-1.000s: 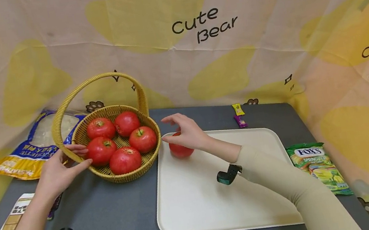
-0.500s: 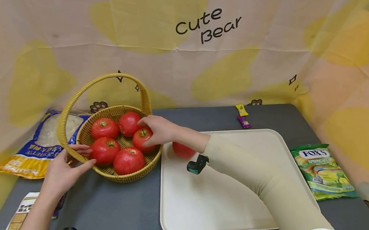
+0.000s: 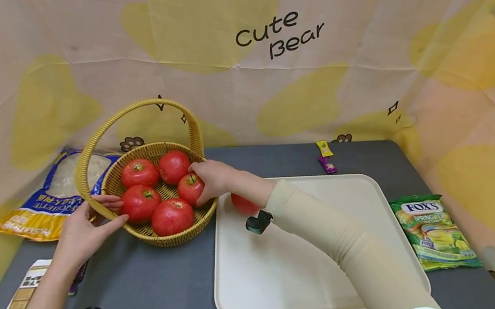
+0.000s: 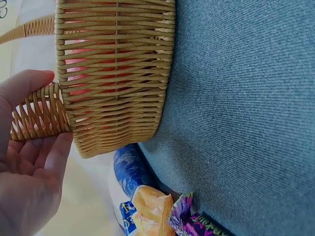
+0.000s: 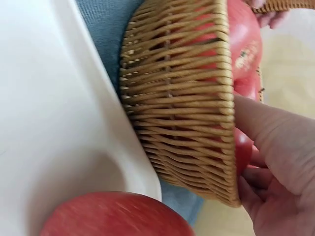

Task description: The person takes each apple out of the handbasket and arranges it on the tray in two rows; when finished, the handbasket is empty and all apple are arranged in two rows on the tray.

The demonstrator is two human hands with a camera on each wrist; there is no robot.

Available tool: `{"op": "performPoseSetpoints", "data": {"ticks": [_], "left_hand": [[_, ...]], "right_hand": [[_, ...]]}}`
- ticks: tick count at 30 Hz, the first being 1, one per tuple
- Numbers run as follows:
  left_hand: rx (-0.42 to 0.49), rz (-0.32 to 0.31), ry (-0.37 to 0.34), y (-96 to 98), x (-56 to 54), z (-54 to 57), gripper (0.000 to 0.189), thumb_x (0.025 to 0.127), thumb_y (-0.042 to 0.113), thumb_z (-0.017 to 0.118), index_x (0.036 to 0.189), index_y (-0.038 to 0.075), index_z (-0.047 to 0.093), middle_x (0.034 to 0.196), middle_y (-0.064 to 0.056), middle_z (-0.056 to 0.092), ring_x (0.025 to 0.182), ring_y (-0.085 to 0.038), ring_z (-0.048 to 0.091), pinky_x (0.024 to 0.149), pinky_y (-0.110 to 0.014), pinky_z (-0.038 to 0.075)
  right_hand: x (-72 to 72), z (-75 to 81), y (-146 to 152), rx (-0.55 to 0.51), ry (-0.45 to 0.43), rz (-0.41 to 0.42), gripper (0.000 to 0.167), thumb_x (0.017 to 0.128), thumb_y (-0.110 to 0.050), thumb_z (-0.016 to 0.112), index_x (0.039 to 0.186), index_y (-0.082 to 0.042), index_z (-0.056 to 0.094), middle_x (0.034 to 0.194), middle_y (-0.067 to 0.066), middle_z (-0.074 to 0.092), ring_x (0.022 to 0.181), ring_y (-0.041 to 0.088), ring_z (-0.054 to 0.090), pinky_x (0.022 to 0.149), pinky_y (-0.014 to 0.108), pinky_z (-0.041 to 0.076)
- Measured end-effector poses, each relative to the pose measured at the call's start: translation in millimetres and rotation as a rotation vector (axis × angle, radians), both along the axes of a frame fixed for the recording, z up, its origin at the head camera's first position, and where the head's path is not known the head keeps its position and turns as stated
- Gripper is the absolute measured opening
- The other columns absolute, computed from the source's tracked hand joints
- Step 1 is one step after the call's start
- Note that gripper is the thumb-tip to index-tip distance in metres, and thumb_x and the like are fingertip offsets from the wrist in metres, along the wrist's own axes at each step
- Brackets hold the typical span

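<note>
A wicker basket (image 3: 171, 239) with a tall arched handle holds several red tomatoes (image 3: 172, 216). My left hand (image 3: 83, 230) grips the foot of the handle (image 4: 40, 113), thumb on one side and fingers on the other in the left wrist view. My right hand (image 3: 217, 176) reaches over the basket's right rim, its thumb and fingers around the rightmost tomato (image 3: 189, 189). In the right wrist view that tomato is partly hidden behind the rim and the hand. Another tomato (image 5: 118, 216) lies on the white tray (image 3: 293, 270), partly covered by my right forearm in the head view.
A blue and yellow bag (image 3: 51, 205) leans behind the basket at left. A white packet (image 3: 23, 295) lies near my left forearm. Two small candies (image 3: 325, 156) are behind the tray, and a green candy bag (image 3: 434, 233) is right of it.
My right hand has moved left from above the tomato on the tray to the basket, and its fingers have closed around the rightmost tomato. My left hand keeps its hold on the handle.
</note>
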State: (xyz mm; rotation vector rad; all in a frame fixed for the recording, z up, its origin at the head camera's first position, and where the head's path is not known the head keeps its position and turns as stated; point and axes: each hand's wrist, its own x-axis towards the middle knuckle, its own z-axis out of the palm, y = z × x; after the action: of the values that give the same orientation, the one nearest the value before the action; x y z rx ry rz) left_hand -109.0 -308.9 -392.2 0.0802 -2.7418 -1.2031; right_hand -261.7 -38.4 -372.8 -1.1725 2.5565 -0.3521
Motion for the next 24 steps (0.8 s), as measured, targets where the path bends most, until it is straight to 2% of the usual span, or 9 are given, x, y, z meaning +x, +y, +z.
{"op": "performPoseSetpoints", "data": {"ticks": [3,6,8,11,15,18,24], "left_hand": [[0.000,0.002,-0.012,-0.4,0.1,0.0,0.049,0.087,0.032,0.074,0.124,0.004,0.055,0.119,-0.018,0.063,0.108,-0.026,0.054,0.075,-0.001,0.036],[0.002,0.006,-0.016,-0.7,0.1,-0.2,0.050,0.087,0.032,0.074,0.124,0.005,0.055,0.119,-0.018,0.063,0.110,-0.031,0.053,0.075,-0.001,0.036],[-0.001,0.007,-0.014,-0.9,0.1,-0.6,0.049,0.087,0.032,0.075,0.124,0.005,0.056,0.119,-0.017,0.064,0.109,-0.028,0.054,0.075,-0.001,0.037],[-0.005,0.007,-0.006,-1.2,0.3,-1.0,0.049,0.086,0.032,0.075,0.123,0.006,0.056,0.118,-0.017,0.064,0.104,-0.014,0.054,0.076,-0.002,0.037],[-0.006,0.010,0.004,-1.0,0.6,-1.1,0.048,0.086,0.032,0.076,0.123,0.006,0.057,0.118,-0.016,0.064,0.098,0.003,0.049,0.076,-0.002,0.037],[-0.007,0.011,0.007,-0.7,0.1,-1.6,0.049,0.086,0.032,0.076,0.122,0.006,0.057,0.118,-0.016,0.064,0.096,0.007,0.047,0.076,-0.002,0.037],[-0.001,0.013,0.011,-0.6,-0.4,-2.1,0.049,0.085,0.031,0.077,0.123,0.006,0.058,0.117,-0.017,0.064,0.095,0.008,0.047,0.076,-0.002,0.037]], "right_hand": [[2.8,-4.3,-1,0.005,0.063,-0.009,0.077,0.076,-0.038,0.082,0.136,-0.006,0.046,0.122,0.007,0.059,0.111,0.020,0.051,0.089,0.029,0.047],[5.0,-7.6,-1,0.000,0.128,-0.005,0.075,0.075,-0.040,0.081,0.134,-0.006,0.048,0.120,0.006,0.060,0.109,0.020,0.051,0.087,0.030,0.047],[6.5,-8.5,0,-0.003,0.160,-0.002,0.076,0.075,-0.041,0.080,0.133,-0.006,0.048,0.121,0.005,0.059,0.110,0.019,0.049,0.086,0.029,0.048],[8.8,-8.2,3,-0.019,0.199,0.002,0.078,0.074,-0.043,0.079,0.134,-0.007,0.046,0.123,0.005,0.057,0.112,0.018,0.047,0.087,0.027,0.047],[10.2,-6.8,10,-0.110,0.221,-0.011,0.080,0.073,-0.044,0.080,0.134,-0.007,0.043,0.125,0.006,0.053,0.114,0.019,0.043,0.089,0.026,0.046],[10.6,-5.7,19,-0.229,0.193,-0.050,0.082,0.071,-0.043,0.082,0.134,-0.008,0.042,0.126,0.005,0.050,0.115,0.019,0.043,0.090,0.026,0.045],[16.1,-1.5,44,-0.498,0.064,-0.161,0.082,0.070,-0.038,0.084,0.133,-0.010,0.040,0.125,0.004,0.046,0.112,0.016,0.047,0.086,0.027,0.049]]}}
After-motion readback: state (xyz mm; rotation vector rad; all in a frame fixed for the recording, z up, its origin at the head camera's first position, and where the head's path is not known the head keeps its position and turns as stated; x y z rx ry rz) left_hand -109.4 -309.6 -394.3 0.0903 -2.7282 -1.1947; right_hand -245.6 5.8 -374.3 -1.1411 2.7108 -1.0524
